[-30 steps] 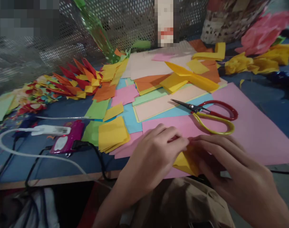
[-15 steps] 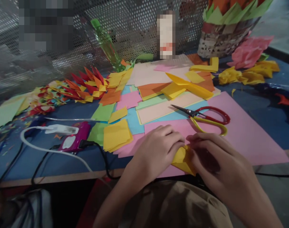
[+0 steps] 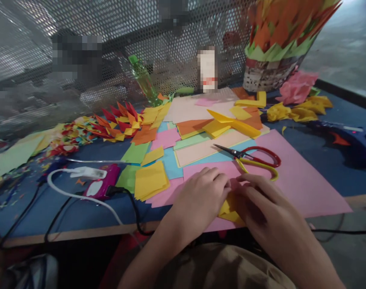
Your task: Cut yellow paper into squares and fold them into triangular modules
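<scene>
A folded piece of yellow paper (image 3: pixel 230 210) lies between my two hands at the table's near edge, over a large pink sheet (image 3: pixel 303 180). My left hand (image 3: pixel 202 196) is closed, its fingertips pressing the paper from the left. From the other side my right hand (image 3: pixel 269 202) grips it with bent fingers; part of the paper is hidden behind them. Just beyond the hands lie scissors (image 3: pixel 237 154) with one red and one yellow handle, points toward the left. A stack of yellow paper squares (image 3: pixel 151 180) sits left of my left hand.
A magenta power strip (image 3: pixel 103 182) with white and black cables is at the left. Folded red and orange pieces (image 3: pixel 119 120), a green bottle (image 3: pixel 143 78) and a decorated basket (image 3: pixel 259 76) stand farther back. Pink paper flower (image 3: pixel 297 86) and glue gun (image 3: pixel 348 136) are at right.
The view has tilted up, so more of the basket and mesh shows and the table things sit lower. Both hands stay on the yellow paper, with only slight finger movement.
</scene>
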A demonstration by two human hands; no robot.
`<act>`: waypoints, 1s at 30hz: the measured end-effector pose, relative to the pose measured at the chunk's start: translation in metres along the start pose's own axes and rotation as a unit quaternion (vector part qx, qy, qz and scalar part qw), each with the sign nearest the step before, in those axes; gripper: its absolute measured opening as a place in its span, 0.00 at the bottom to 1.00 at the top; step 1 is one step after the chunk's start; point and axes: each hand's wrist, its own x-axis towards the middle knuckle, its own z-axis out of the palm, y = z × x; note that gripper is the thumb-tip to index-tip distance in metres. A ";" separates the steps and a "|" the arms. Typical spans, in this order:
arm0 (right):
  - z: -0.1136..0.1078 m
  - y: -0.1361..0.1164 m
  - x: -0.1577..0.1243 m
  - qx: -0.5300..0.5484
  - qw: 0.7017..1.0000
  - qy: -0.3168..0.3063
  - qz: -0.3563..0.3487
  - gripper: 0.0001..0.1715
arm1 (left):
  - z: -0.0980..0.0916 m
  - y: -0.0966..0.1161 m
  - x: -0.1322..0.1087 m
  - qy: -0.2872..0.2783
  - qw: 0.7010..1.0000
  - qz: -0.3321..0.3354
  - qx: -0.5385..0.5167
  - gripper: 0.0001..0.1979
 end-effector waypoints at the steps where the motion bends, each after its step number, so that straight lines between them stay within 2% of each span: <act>1: 0.000 0.000 0.000 -0.001 1.000 0.003 -0.010 0.13 | 0.000 0.001 0.000 0.001 1.000 -0.004 0.002 0.08; 6: -0.002 0.000 -0.001 -0.010 0.999 -0.009 -0.047 0.11 | 0.000 0.001 -0.001 0.016 0.999 -0.038 0.001 0.02; 11: -0.003 0.005 -0.004 -0.041 0.996 0.006 -0.075 0.07 | -0.005 -0.003 -0.001 0.032 0.996 -0.083 0.005 0.05; 15: -0.001 0.008 -0.008 -0.067 0.993 0.019 -0.091 0.07 | -0.009 -0.006 0.001 0.064 0.989 -0.136 0.000 0.14; 19: 0.006 0.003 -0.013 -0.102 0.988 0.046 -0.102 0.08 | -0.009 -0.002 -0.010 0.110 0.979 -0.169 -0.022 0.09; 24: 0.013 -0.011 -0.018 -0.130 0.983 0.061 -0.117 0.12 | -0.002 0.002 -0.032 0.124 0.985 -0.118 -0.027 0.05; 30: 0.007 -0.010 -0.010 -0.131 0.982 0.037 -0.135 0.09 | 0.007 -0.008 -0.038 0.116 0.993 -0.028 0.005 0.06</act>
